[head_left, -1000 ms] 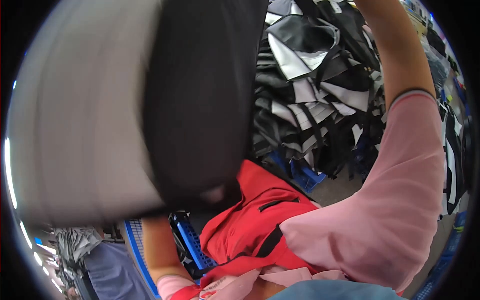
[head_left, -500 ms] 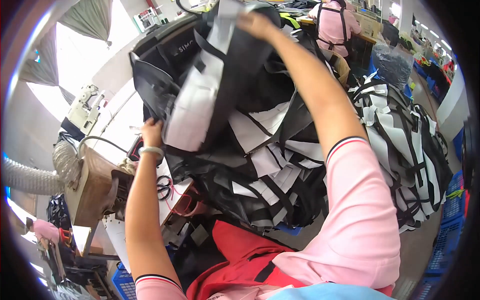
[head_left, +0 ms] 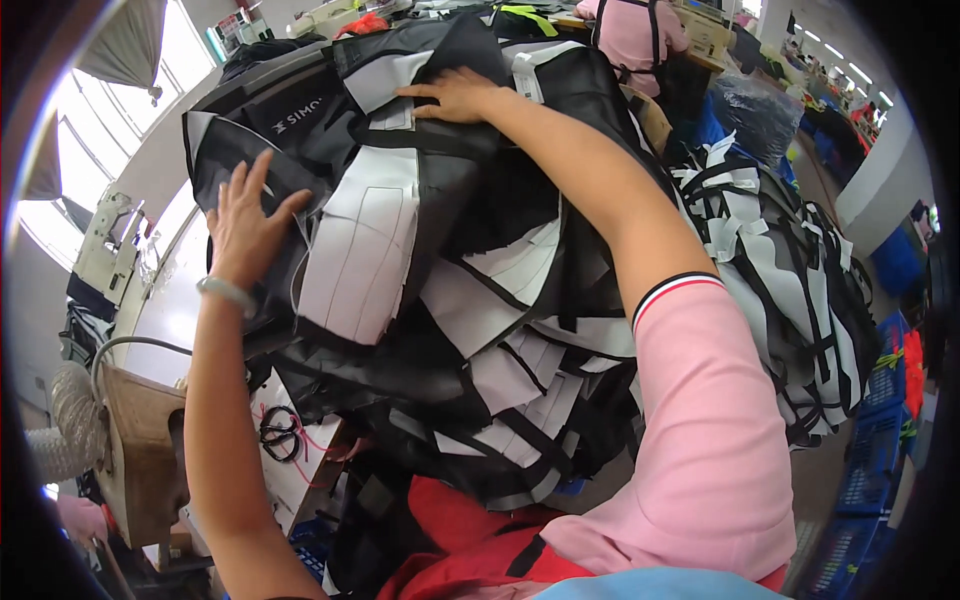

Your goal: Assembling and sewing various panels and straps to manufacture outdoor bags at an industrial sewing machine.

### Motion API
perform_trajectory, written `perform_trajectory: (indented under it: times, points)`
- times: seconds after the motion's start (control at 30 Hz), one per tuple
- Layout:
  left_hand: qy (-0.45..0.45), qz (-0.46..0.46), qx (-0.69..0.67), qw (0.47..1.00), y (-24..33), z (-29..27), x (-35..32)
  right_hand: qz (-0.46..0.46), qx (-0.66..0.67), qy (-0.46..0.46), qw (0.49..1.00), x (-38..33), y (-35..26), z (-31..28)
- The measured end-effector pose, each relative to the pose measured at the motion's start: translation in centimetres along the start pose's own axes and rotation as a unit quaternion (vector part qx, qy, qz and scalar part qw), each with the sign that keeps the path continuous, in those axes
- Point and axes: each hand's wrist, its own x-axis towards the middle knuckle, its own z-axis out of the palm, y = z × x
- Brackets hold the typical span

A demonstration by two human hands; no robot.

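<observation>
A large heap of black fabric pieces [head_left: 385, 385] with white backing panels is piled in front of me. On top, a black piece carries a long white panel [head_left: 365, 235] with drawn or stitched lines. My left hand [head_left: 245, 222] lies with fingers spread on the black fabric at the left of that panel. At the far side, my right hand [head_left: 455, 97] rests on the black fabric beside a smaller white patch [head_left: 385, 80], its fingers stretched out to the left. Neither hand grips the cloth. Light printed lettering shows on a black piece between the hands.
A white table [head_left: 165, 290] with a sewing machine [head_left: 105, 245] is at left, near a brown box-shaped unit with a ribbed hose [head_left: 60, 430]. At right stand another black-and-white heap [head_left: 790, 300] and blue crates [head_left: 865, 470]. A person in pink [head_left: 640, 40] sits beyond.
My right hand has let go of the raised black-and-white piece, which now lies flatter on the heap. My left hand has moved up onto the fabric and spread its fingers. The view has shifted.
</observation>
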Motion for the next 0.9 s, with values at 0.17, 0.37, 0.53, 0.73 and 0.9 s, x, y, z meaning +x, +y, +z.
perform_trajectory:
  times: [0.17,0.37,0.53,0.73,0.9]
  points:
    - [-0.199,-0.029,0.14,0.97,-20.4,11.8,-6.2,-0.047,0.039,0.223,0.973,4.7,-3.5,2.0]
    - [-0.348,-0.076,0.222,0.908,-6.5,18.7,-2.6,0.086,0.034,0.154,0.984,1.3,3.8,16.7]
    - [-0.302,-0.106,0.255,0.913,-8.6,20.6,-5.7,0.075,0.057,0.106,0.99,3.7,0.7,16.8]
    - [-0.243,-0.086,0.082,0.963,-6.6,17.8,-6.6,0.085,0.059,0.148,0.983,2.5,1.9,16.9]
    - [-0.214,-0.17,-0.346,0.898,-7.8,14.8,-9.5,0.109,0.059,0.073,0.99,2.9,0.1,15.3]
